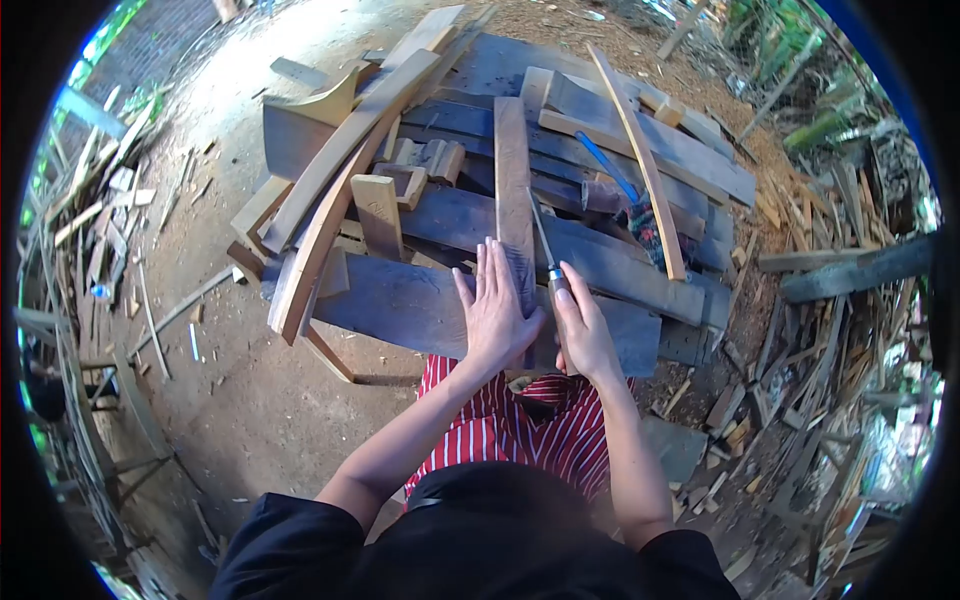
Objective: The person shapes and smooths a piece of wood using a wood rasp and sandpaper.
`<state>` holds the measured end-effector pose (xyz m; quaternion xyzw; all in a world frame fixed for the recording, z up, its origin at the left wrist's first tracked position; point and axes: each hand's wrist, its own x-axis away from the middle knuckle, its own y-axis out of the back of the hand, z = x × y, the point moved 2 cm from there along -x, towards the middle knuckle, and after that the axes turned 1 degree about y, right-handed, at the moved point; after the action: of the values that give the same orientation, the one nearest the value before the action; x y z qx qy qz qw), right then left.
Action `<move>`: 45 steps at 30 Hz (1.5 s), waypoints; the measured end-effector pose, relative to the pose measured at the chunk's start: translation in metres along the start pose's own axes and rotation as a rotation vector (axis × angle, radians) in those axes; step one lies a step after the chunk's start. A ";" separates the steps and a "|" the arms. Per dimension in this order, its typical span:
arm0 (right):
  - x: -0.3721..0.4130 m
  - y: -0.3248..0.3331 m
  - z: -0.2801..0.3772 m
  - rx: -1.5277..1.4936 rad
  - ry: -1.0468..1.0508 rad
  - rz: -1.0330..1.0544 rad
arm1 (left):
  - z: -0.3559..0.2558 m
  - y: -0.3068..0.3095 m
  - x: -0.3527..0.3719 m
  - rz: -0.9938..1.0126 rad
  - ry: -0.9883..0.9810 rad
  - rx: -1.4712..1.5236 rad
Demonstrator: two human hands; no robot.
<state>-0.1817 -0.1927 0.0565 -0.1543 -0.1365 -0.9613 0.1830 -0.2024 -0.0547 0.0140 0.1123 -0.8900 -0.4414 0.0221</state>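
My left hand [493, 308] lies flat with fingers stretched out over the near part of a long narrow wooden board [512, 160]. The board points away from me across the planks of a low work table. In my right hand [583, 325], just right of the board, is a hand tool with a long thin metal shaft [541, 228]. My fingers wrap round its dark handle, and its tip points forward along the board's right edge. How the shaft's end is shaped cannot be made out.
Curved wooden pieces [360, 150] are stacked at the table's left, beside an upright block [377, 215]. A slim curved strip [640, 165], a blue-handled tool [606, 165] and a patterned cloth [648, 235] lie to the right. Scrap wood [760, 400] litters the ground.
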 end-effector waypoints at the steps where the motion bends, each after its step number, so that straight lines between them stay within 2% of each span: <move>1: 0.004 -0.001 -0.003 0.020 0.022 -0.036 | 0.002 0.000 0.004 -0.023 -0.028 -0.031; 2: 0.008 -0.001 -0.005 -0.002 0.013 -0.050 | 0.005 0.001 0.000 -0.003 -0.043 -0.044; 4: 0.014 -0.003 -0.005 -0.031 0.020 -0.046 | 0.012 0.006 -0.031 -0.092 -0.140 -0.013; 5: 0.013 -0.002 -0.011 0.089 0.032 -0.053 | 0.017 0.007 -0.056 -0.121 -0.138 -0.020; 6: 0.011 -0.007 -0.021 0.067 0.032 -0.060 | 0.021 0.006 -0.086 -0.153 -0.140 -0.027; 8: 0.006 -0.014 -0.033 0.239 0.355 -0.224 | 0.032 0.000 -0.134 -0.139 -0.111 -0.077; 9: 0.011 -0.015 -0.020 0.171 0.167 -0.140 | 0.032 -0.001 -0.142 -0.098 -0.089 -0.086; 10: 0.010 -0.018 -0.023 0.188 0.207 -0.161 | 0.031 -0.004 -0.149 -0.055 -0.067 -0.096; 13: 0.001 -0.020 -0.022 0.167 0.244 -0.185 | 0.033 -0.008 -0.150 -0.068 -0.069 -0.124; 19: -0.012 -0.007 -0.007 0.184 0.145 -0.086 | 0.033 -0.010 -0.149 -0.093 -0.044 -0.123; 23: -0.008 -0.002 -0.017 0.129 0.237 -0.084 | 0.033 -0.007 -0.149 -0.085 -0.023 -0.122; 26: -0.021 0.002 -0.015 0.146 0.158 -0.043 | 0.034 -0.010 -0.151 -0.105 -0.008 -0.111; 30: -0.008 0.001 -0.016 0.173 0.233 -0.088 | 0.035 -0.006 -0.155 -0.083 -0.013 -0.160; 34: -0.028 0.003 -0.011 0.195 0.159 -0.044 | 0.033 -0.009 -0.154 -0.087 0.005 -0.128; 37: -0.021 -0.003 -0.008 0.216 0.234 -0.111 | 0.034 -0.007 -0.154 -0.089 -0.001 -0.151; 43: -0.032 0.003 0.001 0.250 0.097 -0.043 | 0.032 -0.007 -0.156 -0.095 0.025 -0.123; 45: -0.020 -0.002 -0.007 0.281 0.152 -0.072 | 0.039 -0.011 -0.157 -0.109 0.019 -0.137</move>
<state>-0.1665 -0.1874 0.0428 -0.0490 -0.2606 -0.9476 0.1781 -0.0530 0.0036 -0.0084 0.1631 -0.8500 -0.5007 0.0138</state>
